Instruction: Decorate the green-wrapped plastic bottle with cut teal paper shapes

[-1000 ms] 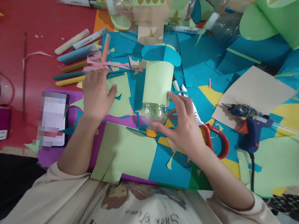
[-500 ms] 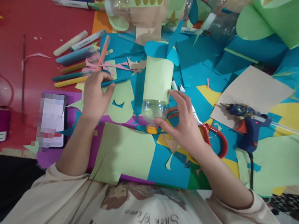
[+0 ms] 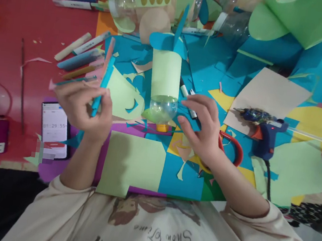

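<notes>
My left hand (image 3: 88, 105) is closed round a narrow strip of blue paper (image 3: 104, 82), raised above the left side of the work area. Pink scraps (image 3: 95, 72) show just beyond its fingers. My right hand (image 3: 202, 129) has its fingers apart and holds nothing, close to the right of a clear plastic bottle (image 3: 164, 107). A pale green paper sleeve (image 3: 166, 72) wraps the bottle, blue paper pieces (image 3: 161, 41) stand out at its far end, and its orange cap (image 3: 162, 127) points toward me. Red-handled scissors (image 3: 238, 151) lie partly hidden by my right hand.
A blue glue gun (image 3: 268, 139) with a lit red light rests at the right. Markers (image 3: 80, 58) and a phone (image 3: 55, 131) are on the left. A pale green sheet (image 3: 136, 164) lies in front of me, with decorated bottles (image 3: 154, 2) at the back.
My left hand has lifted and turned, raising the blue strip off the table. Pink scraps have shifted left. My right hand has moved slightly away from the bottle.
</notes>
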`<state>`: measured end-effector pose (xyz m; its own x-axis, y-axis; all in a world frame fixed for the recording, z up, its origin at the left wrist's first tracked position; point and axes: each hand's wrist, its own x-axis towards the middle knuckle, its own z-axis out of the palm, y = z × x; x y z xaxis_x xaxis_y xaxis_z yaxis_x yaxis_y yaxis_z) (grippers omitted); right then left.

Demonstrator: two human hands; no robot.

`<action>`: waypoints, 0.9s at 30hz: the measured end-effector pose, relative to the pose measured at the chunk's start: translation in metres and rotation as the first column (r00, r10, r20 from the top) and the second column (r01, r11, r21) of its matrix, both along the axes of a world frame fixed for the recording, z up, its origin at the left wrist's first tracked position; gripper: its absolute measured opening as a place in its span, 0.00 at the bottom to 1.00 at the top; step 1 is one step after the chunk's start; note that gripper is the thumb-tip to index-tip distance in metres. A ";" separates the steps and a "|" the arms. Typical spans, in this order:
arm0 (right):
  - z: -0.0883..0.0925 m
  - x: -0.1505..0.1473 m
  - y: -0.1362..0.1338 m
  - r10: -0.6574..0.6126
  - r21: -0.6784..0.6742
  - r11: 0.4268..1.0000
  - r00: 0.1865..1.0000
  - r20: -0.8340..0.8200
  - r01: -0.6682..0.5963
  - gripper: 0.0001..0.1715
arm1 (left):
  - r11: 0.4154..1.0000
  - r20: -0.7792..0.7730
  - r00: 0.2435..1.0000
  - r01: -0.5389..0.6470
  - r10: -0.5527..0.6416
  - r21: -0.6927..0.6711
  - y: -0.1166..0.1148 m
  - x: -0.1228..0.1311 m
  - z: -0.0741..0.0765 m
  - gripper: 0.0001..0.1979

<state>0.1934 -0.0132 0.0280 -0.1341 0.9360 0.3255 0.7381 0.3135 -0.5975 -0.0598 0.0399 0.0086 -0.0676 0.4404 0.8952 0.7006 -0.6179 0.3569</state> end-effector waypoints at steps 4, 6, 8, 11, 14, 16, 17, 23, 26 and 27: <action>0.002 -0.003 -0.007 0.200 0.184 0.962 0.979 0.037 -0.204 0.17 | 0.933 -0.159 0.924 0.325 -0.349 -0.156 -0.018 0.017 0.008 0.18; -0.001 -0.005 -0.009 0.289 0.161 0.943 0.956 0.044 -0.293 0.20 | 0.871 -0.286 0.828 0.420 -0.483 -0.255 -0.026 0.032 0.016 0.16; -0.005 -0.006 -0.011 0.322 0.110 0.940 0.946 0.025 -0.323 0.26 | 0.886 -0.407 0.787 0.410 -0.464 -0.217 -0.033 0.046 0.022 0.12; -0.008 -0.005 -0.010 0.273 0.062 0.961 0.961 -0.038 -0.270 0.28 | 0.797 -0.407 0.692 0.446 -0.596 -0.407 -0.039 0.058 0.023 0.15; -0.007 -0.004 -0.008 0.192 0.008 0.981 0.974 -0.119 -0.192 0.21 | 0.720 -0.306 0.672 0.508 -0.674 -0.472 -0.040 0.059 0.015 0.20; -0.007 -0.002 -0.006 0.162 -0.026 0.985 0.967 -0.199 -0.170 0.17 | 0.693 -0.230 0.676 0.565 -0.700 -0.449 -0.037 0.056 0.009 0.21; -0.007 -0.001 -0.005 0.149 -0.040 0.986 0.956 -0.254 -0.164 0.16 | 0.687 -0.219 0.675 0.573 -0.705 -0.446 -0.035 0.054 0.006 0.21; -0.014 0.010 0.005 -0.020 -0.148 0.986 0.818 -0.575 -0.080 0.15 | 0.786 -0.245 0.815 0.354 -0.526 -0.507 -0.009 0.036 -0.005 0.29; -0.017 0.012 0.007 -0.089 -0.207 0.977 0.799 -0.595 -0.045 0.18 | 0.743 -0.188 0.865 0.266 -0.465 -0.614 -0.001 0.029 -0.008 0.28; -0.017 0.012 0.008 -0.100 -0.222 0.974 0.795 -0.598 -0.044 0.19 | 0.729 -0.158 0.875 0.267 -0.457 -0.631 0.000 0.028 -0.009 0.26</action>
